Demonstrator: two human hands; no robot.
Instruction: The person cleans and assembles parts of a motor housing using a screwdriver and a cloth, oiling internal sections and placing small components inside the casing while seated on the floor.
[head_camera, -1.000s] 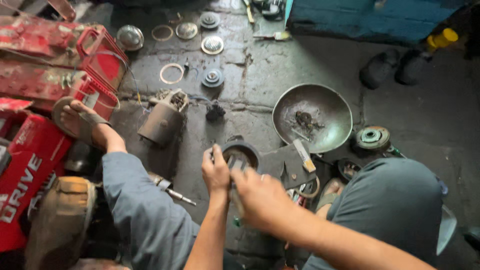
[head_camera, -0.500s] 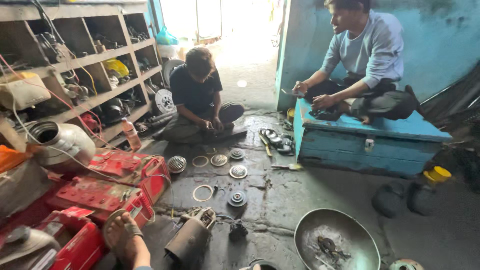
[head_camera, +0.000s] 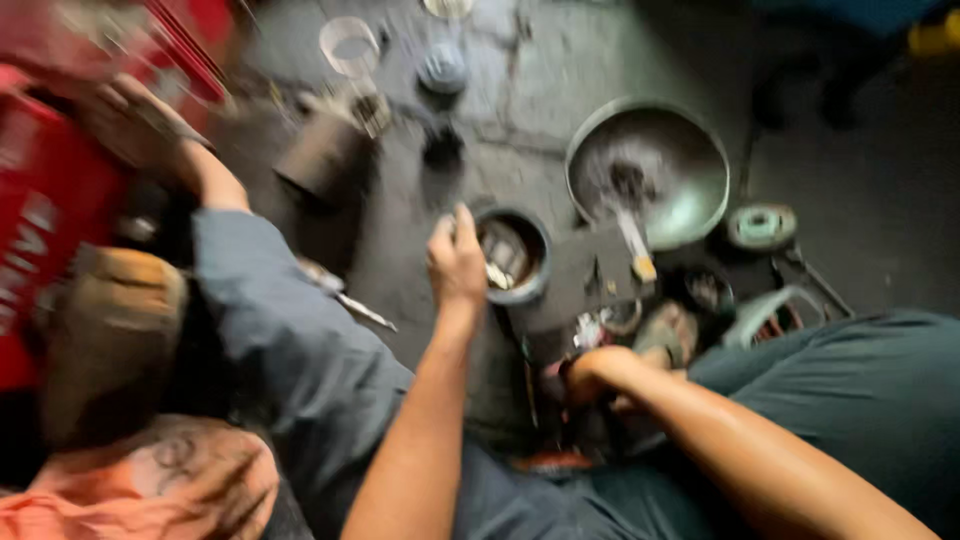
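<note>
Frame heavily motion-blurred; I note only what I can make out.

Nearest the camera: my wearer's legs in grey-green trousers (head_camera: 860, 400), folded on the ground. An orange cloth (head_camera: 150, 490) sits at the bottom left corner.

Right hand (head_camera: 600, 375): low, between the legs, curled down over a dark cluster of small parts (head_camera: 590, 330). Fingers are hidden in the blur and I cannot tell whether they grip anything.

Left hand (head_camera: 457, 262): arm stretched forward, fingers loosely closed, thumb side up, touching the rim of a round dark metal housing (head_camera: 512, 255) that stands on the floor just beside it. It looks like it pinches the rim or something small there; I cannot tell which.

Left of this, a bare foot (head_camera: 140, 125) rests against red machine casings (head_camera: 40, 200), the leg in a grey trouser (head_camera: 280, 320). A brown rounded object (head_camera: 110, 330) lies near that knee.

Surface: dark, stained, cracked concrete floor (head_camera: 540, 90), oily-looking.

Further out: a wide metal bowl (head_camera: 650, 170) with debris inside, a brush-like tool (head_camera: 635, 245) leaning over its near rim. A greenish disc (head_camera: 762, 225) lies just right of the bowl. A dark cylinder (head_camera: 325, 155) lies tilted beyond the left hand; a pale ring (head_camera: 350, 45) and a small round part (head_camera: 443, 68) lie farthest.
</note>
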